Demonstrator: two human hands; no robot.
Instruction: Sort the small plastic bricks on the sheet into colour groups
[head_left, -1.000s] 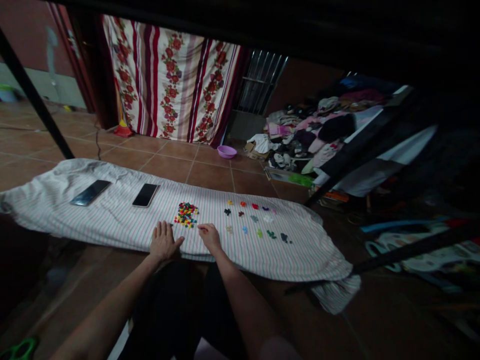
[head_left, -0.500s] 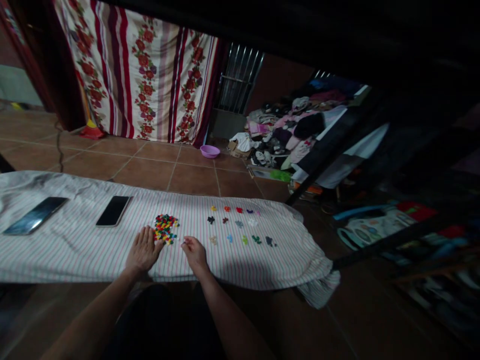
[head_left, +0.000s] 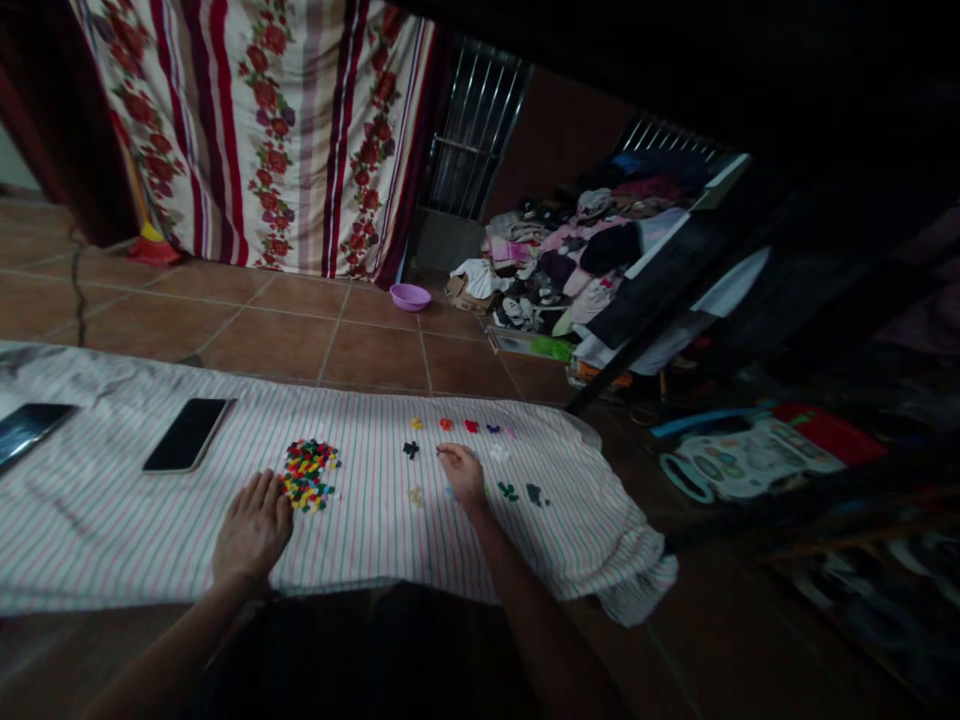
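Observation:
A mixed pile of small coloured pieces (head_left: 309, 472) lies on the striped cloth (head_left: 360, 530). My left hand (head_left: 253, 525) rests flat beside the pile's lower left, fingers stretched out. Over the sorted groups at the right, my right hand (head_left: 461, 472) has its fingertips pinched together; whatever they hold is too small to make out. Near its fingertips sit a black group (head_left: 411, 450) and an orange group (head_left: 445, 424). Red (head_left: 471, 426), white (head_left: 500, 453), beige (head_left: 415, 496), dark green (head_left: 508, 492) and dark grey (head_left: 534, 494) groups lie around it. The hand partly covers a blue group.
Two phones lie at the left, one black-screened (head_left: 187, 435) and one at the frame's edge (head_left: 30, 430). Beyond the cloth are a purple basin (head_left: 410, 297), a hanging floral curtain (head_left: 300, 140) and heaped clothes (head_left: 577, 250). A dark slanting bar (head_left: 637, 345) stands at the right.
My right hand has moved right, from beside the mixed pile to over the sorted groups. My left hand stays flat, now slightly off the pile. The view has shifted a little.

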